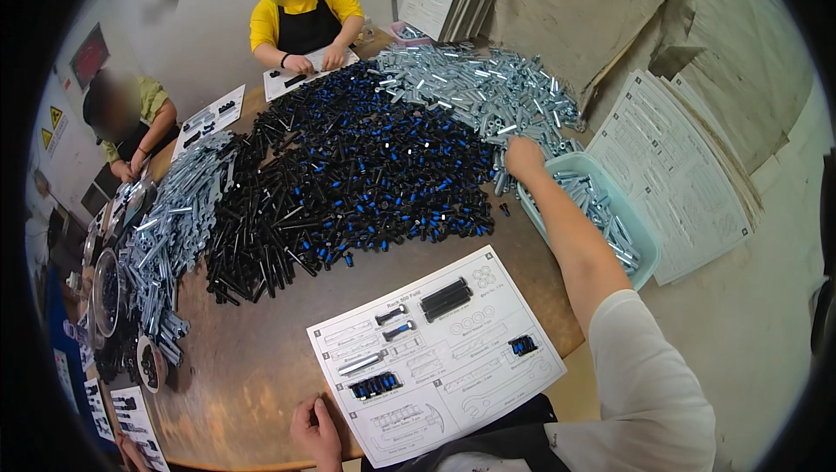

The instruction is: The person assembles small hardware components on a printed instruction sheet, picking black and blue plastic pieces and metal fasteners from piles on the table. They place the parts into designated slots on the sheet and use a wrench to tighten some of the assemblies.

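In front of me lies a printed parts card (522,402) with line drawings. On it rest a bundle of long black bolts (446,300), two single black bolts, a silver metal sleeve (360,364) and two clusters of short blue-banded bolts (375,385). My left hand (315,433) is beside the card's lower left edge, thumb apart from the loosely bent fingers, nothing visible in it. My right arm stretches far forward; my right hand (525,158) is at the edge of the silver metal parts pile (496,89), fingers turned down and hidden.
A large heap of black bolts (348,167) covers the table's middle. A pale green bin (646,267) of silver parts sits under my right forearm. More silver parts (165,237) lie left. Stacked printed cards (679,167) stand right. Two people work across the table.
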A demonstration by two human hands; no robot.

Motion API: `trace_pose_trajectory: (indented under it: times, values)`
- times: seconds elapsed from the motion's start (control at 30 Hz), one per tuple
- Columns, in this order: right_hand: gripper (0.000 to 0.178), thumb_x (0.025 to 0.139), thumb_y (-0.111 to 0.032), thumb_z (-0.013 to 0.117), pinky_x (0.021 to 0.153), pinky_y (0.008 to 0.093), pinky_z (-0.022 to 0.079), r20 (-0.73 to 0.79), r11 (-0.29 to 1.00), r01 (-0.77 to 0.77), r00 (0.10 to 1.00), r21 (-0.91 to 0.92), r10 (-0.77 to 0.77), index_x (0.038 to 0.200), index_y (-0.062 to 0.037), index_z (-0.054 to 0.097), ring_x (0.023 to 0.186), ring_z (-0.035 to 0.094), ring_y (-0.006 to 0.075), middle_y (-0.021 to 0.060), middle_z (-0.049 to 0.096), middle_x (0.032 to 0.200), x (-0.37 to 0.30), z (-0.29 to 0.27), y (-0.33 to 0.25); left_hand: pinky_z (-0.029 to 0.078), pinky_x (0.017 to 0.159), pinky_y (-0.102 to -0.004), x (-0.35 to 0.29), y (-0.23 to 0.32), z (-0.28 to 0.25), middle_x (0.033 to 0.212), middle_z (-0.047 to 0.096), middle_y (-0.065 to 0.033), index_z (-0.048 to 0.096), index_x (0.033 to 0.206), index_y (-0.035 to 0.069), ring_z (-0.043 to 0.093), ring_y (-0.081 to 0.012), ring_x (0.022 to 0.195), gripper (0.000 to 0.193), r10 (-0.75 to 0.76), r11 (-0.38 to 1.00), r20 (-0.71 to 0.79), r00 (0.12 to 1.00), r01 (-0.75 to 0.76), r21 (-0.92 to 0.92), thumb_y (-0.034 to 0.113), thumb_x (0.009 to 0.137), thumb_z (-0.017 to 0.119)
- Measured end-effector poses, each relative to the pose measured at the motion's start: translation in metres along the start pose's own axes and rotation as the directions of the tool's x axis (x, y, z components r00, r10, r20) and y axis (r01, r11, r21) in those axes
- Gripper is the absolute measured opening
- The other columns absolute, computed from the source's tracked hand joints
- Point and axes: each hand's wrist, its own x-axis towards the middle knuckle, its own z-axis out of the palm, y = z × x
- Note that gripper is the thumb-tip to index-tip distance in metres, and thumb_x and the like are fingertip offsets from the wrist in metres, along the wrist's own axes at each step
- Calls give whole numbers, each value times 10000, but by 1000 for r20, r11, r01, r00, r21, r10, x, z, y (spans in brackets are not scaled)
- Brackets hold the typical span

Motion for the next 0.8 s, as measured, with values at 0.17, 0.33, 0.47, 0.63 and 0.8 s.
trace_pose_trajectory:
  times: [0.17,0.33,0.47,0.63,0.8]
  values:
    - [208,827,-145,595,861,472,533,-91,992,86,993,96,-77,974,-68,720,1000,661,377,196,696,1033,-4,6,9,496,720,-309,0,3,1,856,678,-136,693,964,-35,636,-216,775,131,45,998,-44,998,-47,-36,63,911,623]
    - [225,817,-206,677,666,390,529,-107,829,-6,991,559,79,968,-45,716,736,696,272,123,697,762,-13,-22,19,497,683,-296,3,-21,10,819,670,-94,682,946,-38,619,-156,750,153,-72,986,-29,997,67,-152,103,939,622]
    - [217,849,-196,671,612,329,512,51,641,144,960,754,-276,969,-18,698,626,673,209,104,678,728,-116,-57,-47,476,658,-246,4,2,-9,854,640,-42,668,1013,-44,565,-92,745,217,-277,917,0,961,265,-299,164,974,618]
    - [240,865,-150,641,745,377,526,-15,615,388,853,687,-522,1060,-13,675,828,679,305,169,692,931,-274,-58,-75,505,756,-322,22,97,33,942,683,-141,694,992,-14,649,-250,848,184,235,954,296,926,-161,-253,65,828,719]
    - [247,866,-136,646,737,418,516,62,643,277,890,714,-452,1074,-4,655,837,664,354,182,680,942,-333,-59,-83,505,822,-428,18,140,101,990,678,-156,686,1084,30,625,-339,946,360,428,884,546,720,-460,-87,256,811,747]
